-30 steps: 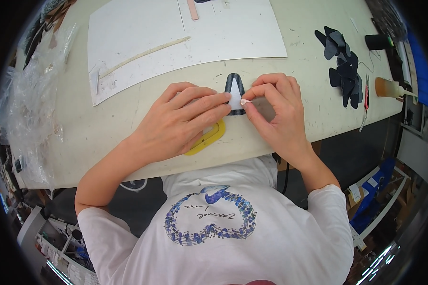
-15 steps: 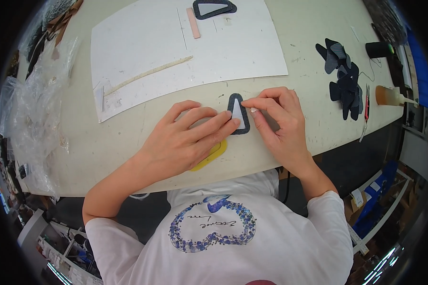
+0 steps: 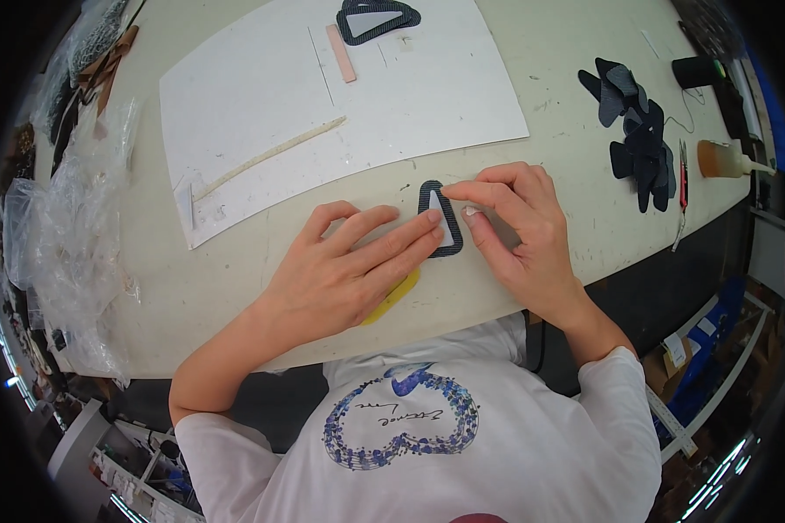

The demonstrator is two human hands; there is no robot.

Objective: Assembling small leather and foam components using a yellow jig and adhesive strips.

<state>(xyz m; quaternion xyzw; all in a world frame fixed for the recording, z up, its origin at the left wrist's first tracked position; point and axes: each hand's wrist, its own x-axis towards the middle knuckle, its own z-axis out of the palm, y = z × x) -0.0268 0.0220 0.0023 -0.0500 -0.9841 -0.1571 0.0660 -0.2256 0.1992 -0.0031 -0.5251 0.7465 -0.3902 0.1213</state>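
A small triangular dark fabric patch (image 3: pixel 451 248) with a white middle lies on the table near its front edge. My left hand (image 3: pixel 331 279) is open, its fingers stretched flat and two fingertips pressing on the white middle. My right hand (image 3: pixel 528 240) is open at the patch's right side. Its index fingertip touches the upper edge, and the thumb stands apart from it with something small and white at its tip. A yellow flat piece (image 3: pixel 394 299) lies partly hidden beneath my left hand.
Beyond my hands a white board (image 3: pixel 253 96) carries a pink strip (image 3: pixel 341 54), a beige strip (image 3: pixel 275 157) and stacked triangular patches (image 3: pixel 375 24). To the right are a pile of dark fabric pieces (image 3: pixel 644 131), red-handled tweezers (image 3: pixel 683 187), a glue bottle (image 3: pixel 720 159) and black thread (image 3: pixel 696 72). Clear plastic bags (image 3: pixel 78 253) lie left.
My view has shifted slightly. My left fingers lie a little further onto the patch, and the right index fingertip remains at its upper edge.
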